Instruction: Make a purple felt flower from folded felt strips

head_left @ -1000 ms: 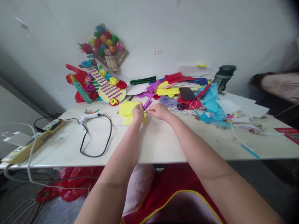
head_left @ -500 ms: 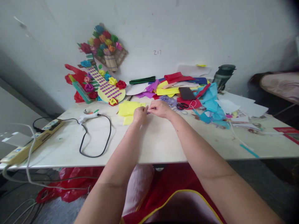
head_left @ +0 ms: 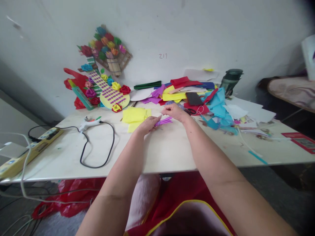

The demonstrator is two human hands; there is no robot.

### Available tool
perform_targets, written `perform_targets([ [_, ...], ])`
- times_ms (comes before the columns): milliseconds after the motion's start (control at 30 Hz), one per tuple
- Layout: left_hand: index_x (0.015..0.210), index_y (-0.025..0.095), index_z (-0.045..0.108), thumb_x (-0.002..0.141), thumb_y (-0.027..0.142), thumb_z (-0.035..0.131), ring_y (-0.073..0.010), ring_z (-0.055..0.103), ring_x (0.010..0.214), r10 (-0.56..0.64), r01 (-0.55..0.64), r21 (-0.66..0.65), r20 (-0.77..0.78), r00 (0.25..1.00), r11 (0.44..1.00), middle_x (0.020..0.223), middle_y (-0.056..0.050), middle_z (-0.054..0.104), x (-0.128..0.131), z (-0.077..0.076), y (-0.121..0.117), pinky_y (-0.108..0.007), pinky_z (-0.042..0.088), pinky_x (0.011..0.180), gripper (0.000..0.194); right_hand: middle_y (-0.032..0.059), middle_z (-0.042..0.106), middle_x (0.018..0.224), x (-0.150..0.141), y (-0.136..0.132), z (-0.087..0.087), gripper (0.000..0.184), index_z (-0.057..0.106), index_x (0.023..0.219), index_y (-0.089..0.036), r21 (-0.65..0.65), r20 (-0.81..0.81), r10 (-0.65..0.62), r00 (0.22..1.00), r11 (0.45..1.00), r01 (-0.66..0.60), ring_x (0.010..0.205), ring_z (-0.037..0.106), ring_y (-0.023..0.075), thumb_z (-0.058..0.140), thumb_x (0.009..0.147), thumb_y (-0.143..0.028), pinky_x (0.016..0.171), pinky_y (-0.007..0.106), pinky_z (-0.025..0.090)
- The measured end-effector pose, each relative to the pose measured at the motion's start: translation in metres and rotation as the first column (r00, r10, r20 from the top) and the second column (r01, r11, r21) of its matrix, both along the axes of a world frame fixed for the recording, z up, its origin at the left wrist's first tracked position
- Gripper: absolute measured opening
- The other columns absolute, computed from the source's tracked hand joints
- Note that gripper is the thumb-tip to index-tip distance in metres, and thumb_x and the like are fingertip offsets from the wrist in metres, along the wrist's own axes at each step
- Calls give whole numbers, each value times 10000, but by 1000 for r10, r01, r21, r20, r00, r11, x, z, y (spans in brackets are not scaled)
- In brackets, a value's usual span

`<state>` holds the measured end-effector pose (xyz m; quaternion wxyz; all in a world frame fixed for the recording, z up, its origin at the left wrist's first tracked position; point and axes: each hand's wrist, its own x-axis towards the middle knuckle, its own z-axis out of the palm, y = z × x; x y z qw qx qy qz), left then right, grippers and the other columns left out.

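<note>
My left hand (head_left: 147, 124) rests on the white table (head_left: 169, 150), its fingers closed on one end of a bunch of thin purple paper strips (head_left: 164, 122). My right hand (head_left: 175, 112) is just beyond and to the right, fingers curled in a pinch above the strips; what it holds is too small to make out. Yellow paper sheets (head_left: 134, 116) lie right behind my left hand.
A white glue gun (head_left: 89, 123) with a black cord (head_left: 98, 157) lies at left, near a power strip (head_left: 27, 152). A paper guitar with paper flowers (head_left: 107, 90) leans on the wall. Coloured paper scraps (head_left: 216, 105), scissors (head_left: 190, 112), a dark phone (head_left: 193, 98) and a green bottle (head_left: 230, 80) crowd the back right.
The purple strips were held upright between both hands; now they lie low on the table under my left fingers. My right hand has shifted a little further back and right.
</note>
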<state>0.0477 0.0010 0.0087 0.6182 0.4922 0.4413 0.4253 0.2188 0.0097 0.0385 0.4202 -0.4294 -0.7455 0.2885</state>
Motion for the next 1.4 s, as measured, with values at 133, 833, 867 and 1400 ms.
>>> perform_targets([
  [133,593,154,485,741,513,663,-28,258,336,-21,20,-18,-48,999,1000,442,47,367,0,1,5,-175,126,343,427,26,603,741,-3,-8,10,381,497,486,-165,155,-83,18,996,988,-5,733,517,127,641,690,-452,701,271,395],
  [833,585,160,398,889,524,436,-10,178,312,206,-43,-347,450,869,937,427,98,197,-4,19,8,-124,74,300,475,-91,342,477,-34,-8,-10,325,455,623,-180,-331,-574,108,812,876,-350,416,256,33,696,677,-391,402,180,186],
  [867,583,162,389,892,518,433,-11,177,313,205,-30,-357,464,862,934,427,99,191,-5,19,8,-122,75,299,474,-86,361,487,-34,-7,-12,319,478,633,-173,-326,-576,121,808,873,-363,426,277,35,713,657,-387,411,181,204],
  [1400,566,179,336,915,462,435,-17,160,299,228,-41,-375,472,852,926,389,98,172,-3,21,5,-134,75,292,461,-98,333,410,-44,-2,-22,266,550,607,-165,-299,-260,-113,959,954,31,416,247,50,611,646,-420,444,232,163],
])
